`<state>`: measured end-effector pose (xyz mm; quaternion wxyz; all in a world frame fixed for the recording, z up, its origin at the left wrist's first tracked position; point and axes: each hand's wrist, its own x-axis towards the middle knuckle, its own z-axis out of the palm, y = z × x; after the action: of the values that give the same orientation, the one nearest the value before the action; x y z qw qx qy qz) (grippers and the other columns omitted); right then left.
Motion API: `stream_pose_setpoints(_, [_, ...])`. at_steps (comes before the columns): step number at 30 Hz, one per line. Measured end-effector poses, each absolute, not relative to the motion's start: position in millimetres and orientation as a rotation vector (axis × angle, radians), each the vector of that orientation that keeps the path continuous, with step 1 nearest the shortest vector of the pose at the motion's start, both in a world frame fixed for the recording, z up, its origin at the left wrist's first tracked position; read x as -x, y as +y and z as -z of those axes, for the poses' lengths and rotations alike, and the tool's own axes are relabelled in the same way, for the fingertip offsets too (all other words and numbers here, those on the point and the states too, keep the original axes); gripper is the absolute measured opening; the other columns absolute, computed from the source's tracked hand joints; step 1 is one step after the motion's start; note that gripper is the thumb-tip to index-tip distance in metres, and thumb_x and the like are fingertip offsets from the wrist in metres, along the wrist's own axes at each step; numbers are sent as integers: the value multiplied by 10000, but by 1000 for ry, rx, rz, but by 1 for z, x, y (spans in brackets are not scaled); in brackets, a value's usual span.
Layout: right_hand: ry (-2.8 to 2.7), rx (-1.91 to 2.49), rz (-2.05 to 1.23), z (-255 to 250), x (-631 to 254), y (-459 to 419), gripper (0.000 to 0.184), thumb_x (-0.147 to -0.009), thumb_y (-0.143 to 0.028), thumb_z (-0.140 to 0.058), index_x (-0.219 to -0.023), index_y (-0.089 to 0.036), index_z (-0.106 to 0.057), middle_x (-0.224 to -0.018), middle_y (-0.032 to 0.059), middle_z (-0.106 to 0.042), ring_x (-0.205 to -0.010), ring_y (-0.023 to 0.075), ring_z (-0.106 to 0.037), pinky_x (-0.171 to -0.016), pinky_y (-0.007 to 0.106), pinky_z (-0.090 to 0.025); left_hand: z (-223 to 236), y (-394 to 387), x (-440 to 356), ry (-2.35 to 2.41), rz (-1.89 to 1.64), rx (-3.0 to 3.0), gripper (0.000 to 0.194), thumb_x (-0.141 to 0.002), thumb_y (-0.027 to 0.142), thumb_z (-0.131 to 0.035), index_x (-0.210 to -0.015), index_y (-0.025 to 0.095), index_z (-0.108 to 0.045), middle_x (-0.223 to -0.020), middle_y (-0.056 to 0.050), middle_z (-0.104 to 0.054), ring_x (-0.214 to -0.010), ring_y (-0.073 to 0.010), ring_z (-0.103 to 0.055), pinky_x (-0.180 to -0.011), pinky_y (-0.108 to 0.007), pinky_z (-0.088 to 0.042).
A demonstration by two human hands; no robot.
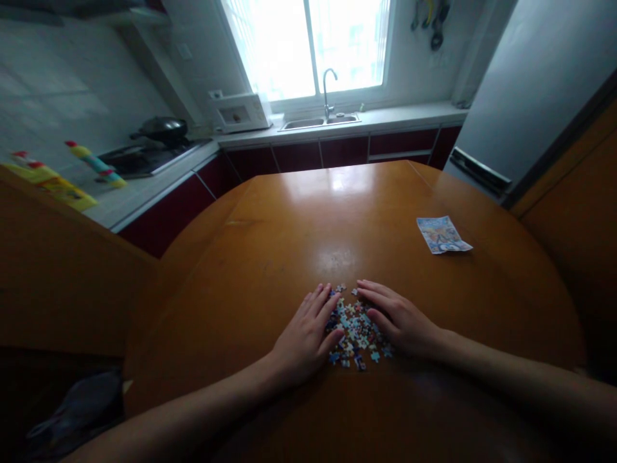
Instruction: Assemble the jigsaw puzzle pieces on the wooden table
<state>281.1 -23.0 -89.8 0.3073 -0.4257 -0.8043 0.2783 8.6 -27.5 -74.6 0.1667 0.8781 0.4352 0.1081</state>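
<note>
A small heap of loose jigsaw pieces [353,328] lies on the round wooden table [337,212], near its front edge. My left hand [306,334] lies flat on the left side of the heap, fingers stretched out and touching the pieces. My right hand [395,316] lies flat on the right side, fingers pointing left over the pieces. Neither hand grips anything. Some pieces are hidden under the fingers.
A printed paper packet [442,234] lies on the table to the right. Behind are a kitchen counter with a sink [321,121], a microwave [238,113], a wok on the stove [162,130], bottles [53,183] at left and a fridge [525,96] at right.
</note>
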Motion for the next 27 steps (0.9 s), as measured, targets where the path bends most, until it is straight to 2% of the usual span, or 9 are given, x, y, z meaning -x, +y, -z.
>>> stream_pose_setpoints(4, [-1933, 1194, -733, 90, -297, -6, 453, -1042, -435, -421, -1344, -191, -655, -1439, 138, -606, -1376, 280, -528, -1170, 549, -403, 76, -11, -7, 1253, -479, -2381, 569, -1072, 488, -303, -1527, 166, -421, -1621, -110, -373, -1513, -242, -328, -1250, -481, -298])
stream_pose_setpoints(6, [-1932, 1211, -706, 91, -305, 0, 446, -1039, -439, -428, -1323, -198, -673, -1435, 135, -610, -1372, 287, -532, -1168, 558, -401, 76, -2, -5, 1262, -508, -2375, 573, -1075, 482, -285, -1510, 145, -447, -1599, -118, -411, -1505, -241, -346, -1255, -484, -284])
stream_pose_setpoints(12, [-2064, 1151, -681, 93, -306, 6, 450, -1038, -451, -436, -1366, -227, -648, -1471, 103, -583, -1406, 270, -499, -1199, 524, -371, 73, 11, -10, 1112, -324, -2499, 636, -1046, 543, -367, -1556, 165, -386, -1652, -106, -296, -1548, -256, -235, -1278, -501, -207])
stream_pose_setpoints(16, [-2036, 1151, -674, 94, -300, 23, 476, -1044, -459, -403, -1332, -194, -674, -1432, 125, -614, -1377, 274, -533, -1188, 524, -388, 72, 21, -20, 1025, -342, -2502, 610, -1049, 535, -361, -1543, 181, -413, -1630, -103, -351, -1533, -241, -282, -1273, -489, -232])
stream_pose_setpoints(19, [-2138, 1079, -658, 92, -295, 28, 448, -1039, -431, -428, -1365, -215, -647, -1445, 106, -605, -1391, 267, -519, -1190, 530, -383, 73, 30, -26, 957, -384, -2492, 583, -1054, 515, -360, -1525, 181, -444, -1604, -106, -403, -1516, -236, -322, -1264, -474, -264])
stream_pose_setpoints(22, [-2257, 980, -656, 88, -288, 16, 444, -1035, -399, -458, -1430, -241, -585, -1482, 86, -571, -1423, 252, -481, -1192, 522, -382, 72, 32, -28, 885, -391, -2490, 589, -1053, 516, -374, -1544, 194, -418, -1610, -101, -394, -1515, -238, -324, -1262, -469, -270])
stream_pose_setpoints(27, [-2306, 944, -662, 81, -284, -15, 476, -1020, -403, -509, -1451, -209, -561, -1506, 118, -540, -1429, 259, -472, -1190, 505, -388, 66, 17, -27, 808, -363, -2473, 646, -1033, 559, -408, -1573, 207, -368, -1626, -101, -363, -1518, -250, -317, -1262, -469, -271])
